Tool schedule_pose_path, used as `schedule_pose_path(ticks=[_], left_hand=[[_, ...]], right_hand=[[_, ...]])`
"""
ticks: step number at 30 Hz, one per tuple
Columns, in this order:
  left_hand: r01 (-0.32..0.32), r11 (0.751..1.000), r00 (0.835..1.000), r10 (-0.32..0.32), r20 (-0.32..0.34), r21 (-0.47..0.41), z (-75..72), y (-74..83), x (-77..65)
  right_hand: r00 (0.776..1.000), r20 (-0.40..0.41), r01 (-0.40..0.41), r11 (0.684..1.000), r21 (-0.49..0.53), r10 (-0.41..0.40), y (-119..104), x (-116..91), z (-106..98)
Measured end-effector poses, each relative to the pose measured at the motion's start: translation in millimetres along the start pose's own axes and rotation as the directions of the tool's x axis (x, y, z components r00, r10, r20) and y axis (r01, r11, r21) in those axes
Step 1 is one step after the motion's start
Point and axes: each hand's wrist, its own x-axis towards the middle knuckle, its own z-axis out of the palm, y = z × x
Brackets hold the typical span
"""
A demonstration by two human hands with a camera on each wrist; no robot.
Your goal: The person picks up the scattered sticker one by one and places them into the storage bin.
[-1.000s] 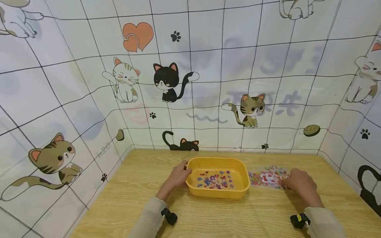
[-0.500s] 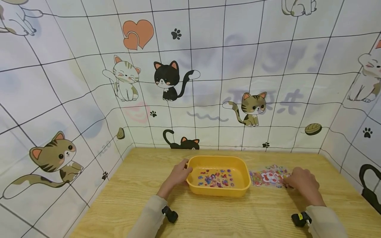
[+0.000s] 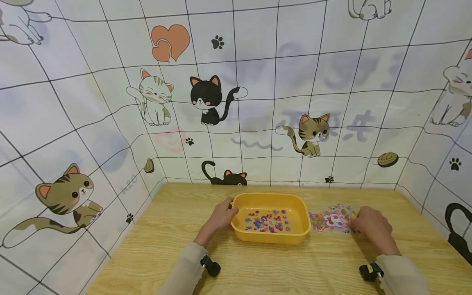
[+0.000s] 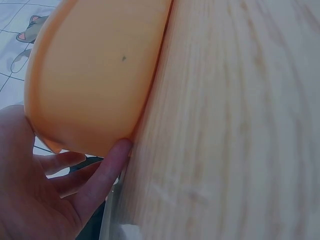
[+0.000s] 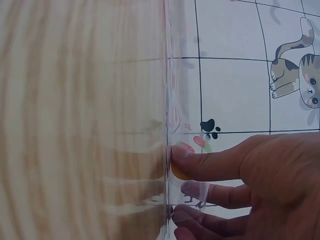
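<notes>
A yellow plastic basin stands on the table, with many small colourful pieces lying scattered over its floor. My left hand holds the basin's left end; in the left wrist view the thumb is at the rim and a finger reaches low along the outer wall. To the right of the basin lies a clear plastic packet, printed with a red and white figure and bright coloured shapes. My right hand pinches the packet's right end. Seen from the right wrist, a clear plastic flap crosses its fingertips.
The wooden table runs back to a white cloth wall printed with grid lines and cartoon cats. Similar cloth stands on the left and right sides. Both wrists wear small black cameras.
The right hand shifts very slightly at the packet's right end. The basin, its pieces and the left hand stay in place; the head view tilts a little.
</notes>
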Motion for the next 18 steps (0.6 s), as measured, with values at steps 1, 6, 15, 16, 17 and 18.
schedule_pose_path(ticks=[1,6,15,16,17,18], left_hand=[[0.0,1.0,1.0,0.0,0.001,-0.004,0.0,0.1,-0.3],[-0.006,1.0,1.0,0.006,0.004,-0.01,0.2,-1.0,-0.4],[0.009,0.998,1.0,-0.008,0.024,-0.058,1.6,-1.8,-1.4],[0.007,0.998,1.0,-0.006,0.023,-0.059,1.4,-1.5,-1.5],[0.005,0.998,1.0,-0.003,0.023,-0.061,1.1,-1.1,-1.7],[0.002,0.998,1.0,0.0,0.023,-0.065,0.8,-0.6,-1.8]], right_hand=[[1.0,0.0,0.009,1.0,0.007,-0.009,0.5,0.4,0.5],[1.0,0.012,0.023,1.0,0.02,-0.023,1.8,1.8,0.0],[0.999,0.021,0.032,1.0,0.0,-0.032,3.6,5.4,-1.3],[0.999,0.018,0.03,1.0,0.002,-0.03,3.6,6.2,-1.4],[0.999,0.018,0.026,1.0,0.004,-0.026,4.0,6.9,-1.1],[1.0,0.02,0.016,1.0,0.008,-0.017,4.4,7.6,-1.2]])
